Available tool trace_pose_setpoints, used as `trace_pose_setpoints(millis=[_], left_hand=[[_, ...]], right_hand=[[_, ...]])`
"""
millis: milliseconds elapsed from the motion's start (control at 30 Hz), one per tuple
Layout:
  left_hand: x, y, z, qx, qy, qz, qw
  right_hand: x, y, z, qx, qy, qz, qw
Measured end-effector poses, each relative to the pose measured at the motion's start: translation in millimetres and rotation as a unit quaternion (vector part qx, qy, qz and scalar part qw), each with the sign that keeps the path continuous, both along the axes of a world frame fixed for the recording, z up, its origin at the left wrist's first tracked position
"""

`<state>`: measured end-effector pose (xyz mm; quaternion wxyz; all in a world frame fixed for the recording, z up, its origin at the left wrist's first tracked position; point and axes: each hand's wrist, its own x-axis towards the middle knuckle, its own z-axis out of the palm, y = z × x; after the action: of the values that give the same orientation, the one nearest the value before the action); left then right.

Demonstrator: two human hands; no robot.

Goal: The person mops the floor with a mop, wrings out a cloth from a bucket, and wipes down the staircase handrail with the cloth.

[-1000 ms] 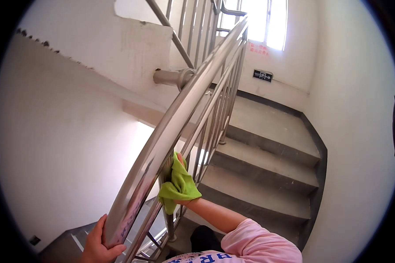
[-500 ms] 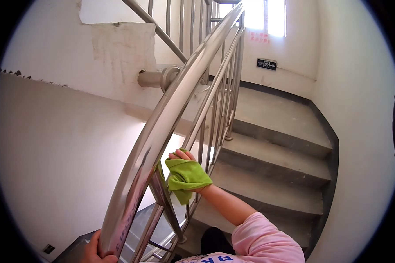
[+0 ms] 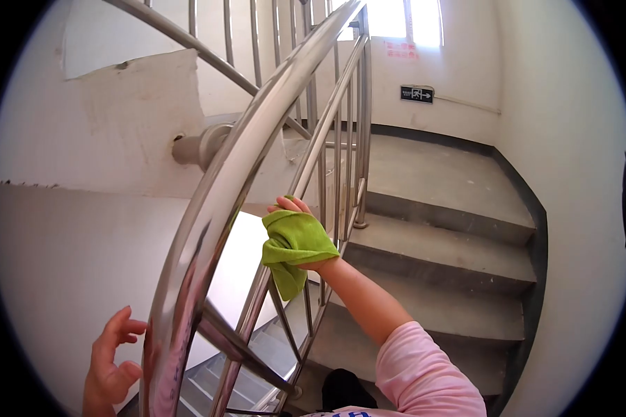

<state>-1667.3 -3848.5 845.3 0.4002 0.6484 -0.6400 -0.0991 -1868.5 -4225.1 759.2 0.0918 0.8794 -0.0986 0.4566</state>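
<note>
A thick, shiny metal handrail (image 3: 219, 177) climbs from the bottom left toward the window, with a thinner rail (image 3: 325, 128) below it. My right hand (image 3: 295, 208) is wrapped round the thinner rail with a green cloth (image 3: 298, 243) in its grip; the cloth covers the palm and most of the hand, and its lower end hangs down. Just left of the thick handrail's lower part is my left hand (image 3: 111, 361), its fingers apart and curved, holding nothing.
Concrete steps (image 3: 438, 299) rise on the right to a landing (image 3: 445, 170). Vertical bars stand below the rails. A pipe stub (image 3: 200, 147) sticks out on the left. An exit sign (image 3: 416, 94) hangs on the far wall. Lower steps (image 3: 212, 386) show through the railing.
My left hand has let go of the thick handrail and opened beside it. My right hand, with the cloth, has moved up along the thinner rail. The view has shifted.
</note>
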Motion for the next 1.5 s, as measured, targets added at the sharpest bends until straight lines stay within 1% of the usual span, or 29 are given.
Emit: trace_pose_setpoints(millis=[67,100,200,267,333,400,500,600,633,733,767,867,900,1000,1033,1133,1167,1233,1267,1300,1367,1433,1500], left_hand=[[-5,-23,11,-0.003,0.009,-0.012,1.000],[-7,-35,17,-0.005,0.014,-0.017,1.000],[-18,-67,31,-0.006,0.030,-0.026,0.999],[-29,-85,45,-0.008,0.041,-0.024,0.999],[-39,-102,58,0.019,0.075,0.001,0.997],[-45,-117,72,0.053,0.106,0.018,0.993],[-66,-142,84,0.059,0.213,0.030,0.975],[-63,-154,82,0.099,0.155,0.049,0.982],[-69,-154,84,0.087,0.172,0.057,0.980],[-74,-154,80,0.053,0.207,0.055,0.975],[-74,-153,80,0.048,0.202,0.062,0.976],[-73,-152,81,0.055,0.192,0.066,0.978],[-71,-152,78,0.051,0.200,0.064,0.976],[-66,-150,72,0.042,0.215,0.056,0.974],[-66,-150,72,0.040,0.213,0.054,0.975],[-64,-149,74,0.033,0.215,0.041,0.975],[-63,-148,74,0.029,0.218,0.035,0.975],[-61,-148,75,0.028,0.211,0.033,0.976],[-61,-147,74,0.029,0.209,0.031,0.977],[-61,-147,73,0.031,0.205,0.040,0.977],[-60,-147,73,0.039,0.195,0.055,0.979],[-61,-148,73,0.041,0.192,0.052,0.979],[-61,-148,73,0.040,0.200,0.051,0.978]], right_hand=[[-5,-15,10,0.003,-0.011,0.015,1.000],[-6,-23,15,0.023,-0.027,0.046,0.998],[-10,-43,24,0.053,-0.021,0.074,0.996],[-14,-56,35,0.019,-0.007,0.049,0.999],[-17,-70,42,0.000,0.001,0.045,0.999],[-23,-87,50,0.020,0.008,0.076,0.997],[-33,-104,72,0.033,0.013,0.110,0.993],[-40,-127,92,-0.030,0.023,0.051,0.998],[-45,-131,101,-0.033,0.027,0.046,0.998],[-49,-149,120,-0.015,0.024,0.017,0.999],[-50,-152,127,0.017,0.007,0.018,1.000],[-47,-173,136,-0.002,-0.038,-0.070,0.997],[-49,-173,143,0.011,-0.029,-0.089,0.996],[-46,-186,145,0.022,-0.091,-0.112,0.989],[-45,-185,146,0.037,-0.089,-0.116,0.989],[-29,-186,147,0.093,-0.142,-0.099,0.980],[-29,-183,146,0.319,-0.216,0.057,0.921],[-26,-169,150,0.401,-0.271,0.088,0.870],[-24,-153,153,0.353,-0.317,0.073,0.877],[-24,-122,171,0.303,-0.360,0.054,0.881],[-36,-70,218,0.191,-0.295,-0.070,0.934],[-32,-42,242,0.141,-0.198,-0.054,0.968],[-29,-10,259,0.121,-0.140,-0.015,0.983]])
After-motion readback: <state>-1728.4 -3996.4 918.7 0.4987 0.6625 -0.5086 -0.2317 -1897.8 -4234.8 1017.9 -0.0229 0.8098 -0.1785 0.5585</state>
